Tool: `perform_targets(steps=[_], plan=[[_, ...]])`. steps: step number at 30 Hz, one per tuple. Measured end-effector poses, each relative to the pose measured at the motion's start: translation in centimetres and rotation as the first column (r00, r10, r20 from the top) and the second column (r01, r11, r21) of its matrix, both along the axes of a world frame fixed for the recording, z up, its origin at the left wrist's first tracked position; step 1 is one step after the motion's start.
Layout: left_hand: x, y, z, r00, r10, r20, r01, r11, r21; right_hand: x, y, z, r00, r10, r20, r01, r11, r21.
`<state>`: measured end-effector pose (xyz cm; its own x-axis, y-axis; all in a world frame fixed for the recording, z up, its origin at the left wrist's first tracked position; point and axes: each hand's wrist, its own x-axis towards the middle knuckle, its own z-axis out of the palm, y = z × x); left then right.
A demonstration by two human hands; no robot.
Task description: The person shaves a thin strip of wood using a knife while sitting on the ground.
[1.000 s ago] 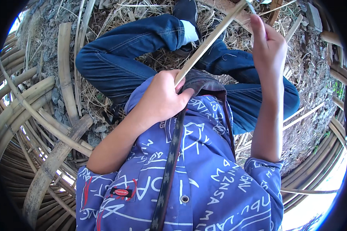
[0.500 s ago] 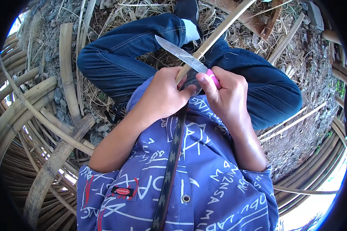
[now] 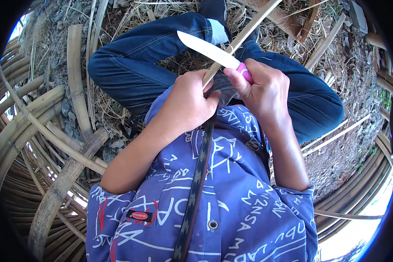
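At upper centre, strip (image 3: pixel 250 32) slants up from our left hand (image 3: pixel 190 102), fingers clamped on it | right hand (image 3: pixel 263 87) closed round knife (image 3: pixel 207 49), crossing strip | we judge: shaving; next stroke calls for a steady, shallow angle

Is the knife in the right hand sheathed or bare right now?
Bare. The knife shows its blade uncovered to the tip, crossing the pale strip beside the right hand.
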<state>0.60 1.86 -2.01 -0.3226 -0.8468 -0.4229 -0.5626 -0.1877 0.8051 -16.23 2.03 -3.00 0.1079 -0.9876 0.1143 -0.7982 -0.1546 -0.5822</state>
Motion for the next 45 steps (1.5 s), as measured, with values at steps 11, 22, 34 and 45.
perform_targets(steps=[11, 22, 34, 45], plan=[[-0.2, 0.1, 0.9, 0.998, 0.056, 0.030, -0.059, 0.993, 0.099, -5.0, -5.4, 0.5, 0.975, -0.172, -0.142, 0.174, 0.985, 0.000], [-0.1, 0.0, 1.0, 0.999, 0.041, 0.031, -0.045, 0.990, 0.136, -3.5, -3.8, 1.5, 0.967, -0.210, 0.143, 0.202, 0.977, 0.063], [-0.1, 0.3, 0.2, 0.999, -0.027, -0.031, 0.028, 0.998, 0.056, 0.1, 0.3, 0.4, 0.998, 0.029, 0.048, -0.028, 1.000, -0.011], [-0.2, -0.2, 1.0, 0.999, -0.009, -0.041, 0.017, 0.980, 0.200, -0.8, -1.6, 0.0, 0.998, -0.004, -0.058, -0.003, 0.992, -0.124]])
